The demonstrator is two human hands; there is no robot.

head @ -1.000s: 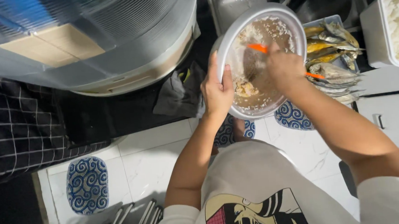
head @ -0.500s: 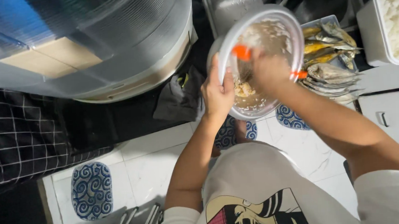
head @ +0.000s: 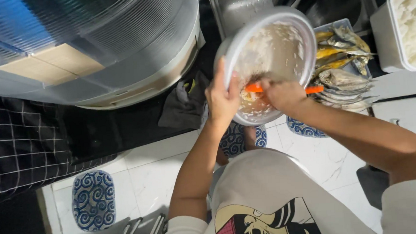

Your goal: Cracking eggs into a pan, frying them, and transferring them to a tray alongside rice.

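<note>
Down below my chin, my left hand (head: pixel 222 99) gripped the near rim of the round white bowl (head: pixel 286 25), thumb hooked over the edge and the other fingers wrapped beneath it out of sight. I held the bowl tilted toward me, up off the counter, so its mouth faced my eyes. It sat between the big ribbed translucent container (head: pixel 119 50) on my left side and the tray of fish (head: pixel 345 69) on my right, with the steel sink (head: pixel 245 3) just behind it. Its inside was smeared with a pale, lumpy mixture, thin and streaky along the upper wall, thicker and more clumped at the lowest part, where a few yellowish bits showed.

My right hand (head: pixel 282 94) was inside the lower part of the bowl, fingers curled tight around an orange utensil (head: pixel 254 88). One orange end poked out past my knuckles into the mixture, and the other end stuck out over the rim toward the fish. Which kind of utensil it was I could not tell, since my fist covered its middle.

The fish lay in a stack, silvery with yellow tinges, touching one another. Farther right stood a white rectangular tub (head: pixel 381 36) filled with something white and grainy. A dark cloth (head: pixel 181 106) lay crumpled near my left wrist, and white floor tiles (head: pixel 144 177) with blue swirl patterns spread under me.
</note>
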